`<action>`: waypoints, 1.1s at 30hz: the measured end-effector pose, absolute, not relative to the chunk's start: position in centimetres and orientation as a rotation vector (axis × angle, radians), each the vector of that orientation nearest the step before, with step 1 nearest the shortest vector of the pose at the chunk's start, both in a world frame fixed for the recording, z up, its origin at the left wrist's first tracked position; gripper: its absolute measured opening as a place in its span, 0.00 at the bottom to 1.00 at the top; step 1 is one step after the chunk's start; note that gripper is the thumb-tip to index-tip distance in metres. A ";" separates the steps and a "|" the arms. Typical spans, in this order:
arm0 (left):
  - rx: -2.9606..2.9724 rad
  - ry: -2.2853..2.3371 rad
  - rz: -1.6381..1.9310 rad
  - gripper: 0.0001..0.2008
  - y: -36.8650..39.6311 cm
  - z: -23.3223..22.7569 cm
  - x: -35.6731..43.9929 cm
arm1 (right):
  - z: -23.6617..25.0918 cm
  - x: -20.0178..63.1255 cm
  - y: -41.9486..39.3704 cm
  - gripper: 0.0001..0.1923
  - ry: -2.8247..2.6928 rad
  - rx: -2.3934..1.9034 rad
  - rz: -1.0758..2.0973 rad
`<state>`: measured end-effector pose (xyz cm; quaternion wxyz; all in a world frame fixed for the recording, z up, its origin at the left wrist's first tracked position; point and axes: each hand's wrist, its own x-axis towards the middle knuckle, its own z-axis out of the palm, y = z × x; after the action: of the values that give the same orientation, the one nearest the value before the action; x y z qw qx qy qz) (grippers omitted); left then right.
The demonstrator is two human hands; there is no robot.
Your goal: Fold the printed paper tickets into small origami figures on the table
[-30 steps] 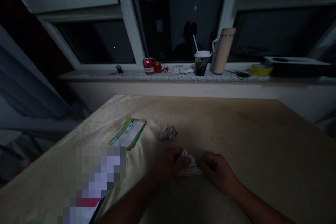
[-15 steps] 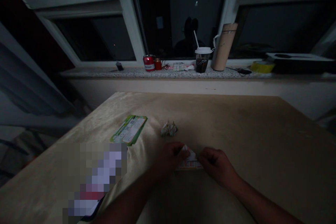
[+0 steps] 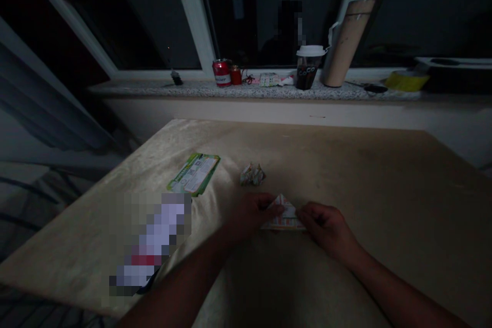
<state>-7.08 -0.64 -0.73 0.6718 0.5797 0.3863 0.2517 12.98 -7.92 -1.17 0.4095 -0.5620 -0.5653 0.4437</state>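
Observation:
A folded sheet of printed paper (image 3: 283,222), pointed at its top like a triangle, lies between my two hands close to the tabletop. My left hand (image 3: 255,214) grips its left side, thumb on top of the fold. At the right edge, my right hand (image 3: 326,225) pinches the paper between thumb and fingers. Just beyond stands a small folded paper figure (image 3: 252,175) with similar print; whether it is one piece or two I cannot tell. To the left lie a stack of green and white printed cards (image 3: 195,174) and a phone (image 3: 154,241) with a blurred-out screen.
The table (image 3: 365,174) has a beige cloth over it. On the stone windowsill (image 3: 142,88) stand a red can (image 3: 222,73), a smaller red container (image 3: 236,76), a lidded drink cup (image 3: 307,69) and a cardboard tube (image 3: 348,43). A yellow item (image 3: 406,82) lies farther right.
The view has tilted down and shifted, so the table's things appear higher. Both hands keep hold of the paper, and its shape looks much the same.

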 end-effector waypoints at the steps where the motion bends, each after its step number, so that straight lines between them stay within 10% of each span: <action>1: 1.263 0.867 0.607 0.24 -0.7 -0.5 -7.0 | -1.1 13.0 -7.9 0.20 -1.400 -1.421 1.118; 33: 1.227 0.893 0.711 0.20 -0.5 -0.8 -6.9 | -1.1 13.5 -7.8 0.23 -1.206 -1.469 1.079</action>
<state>-6.94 -0.53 -0.79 0.6690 0.5443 0.3959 0.3154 13.51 -7.84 -1.14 0.4600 -0.5967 -0.4900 0.4385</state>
